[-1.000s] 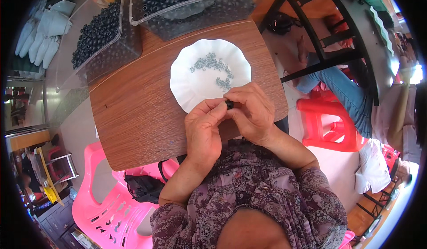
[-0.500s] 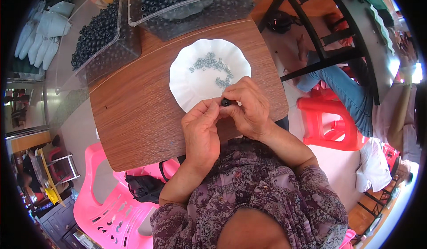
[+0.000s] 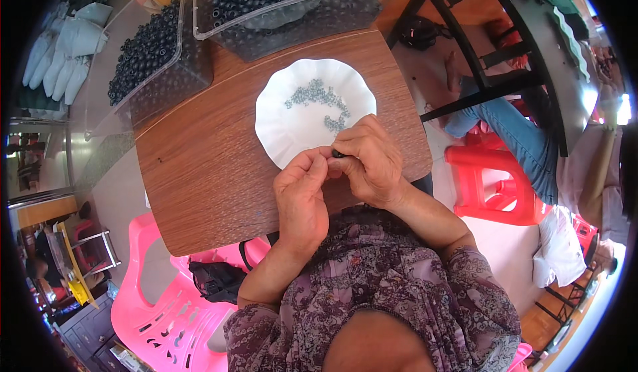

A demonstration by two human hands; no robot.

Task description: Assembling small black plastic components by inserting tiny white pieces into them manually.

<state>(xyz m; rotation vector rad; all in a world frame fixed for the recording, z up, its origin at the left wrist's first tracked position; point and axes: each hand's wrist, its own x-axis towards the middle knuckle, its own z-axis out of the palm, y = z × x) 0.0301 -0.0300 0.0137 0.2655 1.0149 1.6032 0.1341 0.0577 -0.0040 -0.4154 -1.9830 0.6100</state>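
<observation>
My right hand [image 3: 372,160] pinches a small round black piece [image 3: 339,154] between thumb and fingers, over the near rim of a white scalloped plate [image 3: 269,116]. My left hand [image 3: 301,196] is closed in a pinch against the left side of that piece. Whatever sits between the left fingertips is hidden. Small clear greyish bits [image 3: 314,94] lie scattered in a curved cluster on the plate, just beyond both hands.
Two clear plastic bins [image 3: 249,43] of black ring-like pieces [image 3: 149,53] stand at the far side of the brown wooden table [image 3: 199,166]. A pink chair [image 3: 156,305] with a black bag [image 3: 216,280] is at left. To the right are a red stool [image 3: 465,186] and a seated person's leg [image 3: 515,126].
The black piece has turned or sunk deeper between my fingertips, and less of it shows. Both hands stay in nearly the same place.
</observation>
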